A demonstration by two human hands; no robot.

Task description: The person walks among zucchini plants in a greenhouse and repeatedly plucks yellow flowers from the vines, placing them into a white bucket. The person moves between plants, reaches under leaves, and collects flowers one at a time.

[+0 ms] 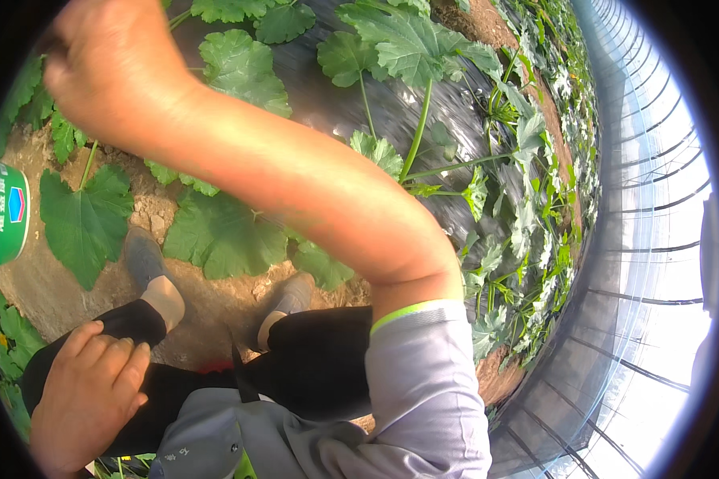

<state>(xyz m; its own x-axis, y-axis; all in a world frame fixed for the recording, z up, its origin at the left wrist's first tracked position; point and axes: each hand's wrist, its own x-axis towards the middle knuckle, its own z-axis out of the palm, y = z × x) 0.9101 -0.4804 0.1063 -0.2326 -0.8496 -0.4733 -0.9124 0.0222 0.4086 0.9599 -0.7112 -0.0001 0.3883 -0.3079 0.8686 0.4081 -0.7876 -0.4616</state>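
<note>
My right hand (pixel 105 63) is at the upper left edge, its arm stretched across the view. Its fingers are curled and blurred among squash-like leaves, and whether anything is in them cannot be told. My left hand (pixel 87 395) rests on my knee in black trousers (pixel 150 389), fingers a little apart and holding nothing. Broad lobed green leaves (pixel 239 69) spread around the right hand and forearm. Below the right hand, one large leaf (pixel 87 221) hangs over the soil. A green tub (pixel 12 215) with a pale rim and writing is cut off at the left edge.
Dark plastic mulch film (pixel 317 102) covers the planted bed. Bare soil (pixel 204 323) lies around my grey shoes (pixel 147 254). More leafy plants (pixel 527 227) grow in rows at right, beside the ribbed plastic wall of a greenhouse tunnel (pixel 641 239).
</note>
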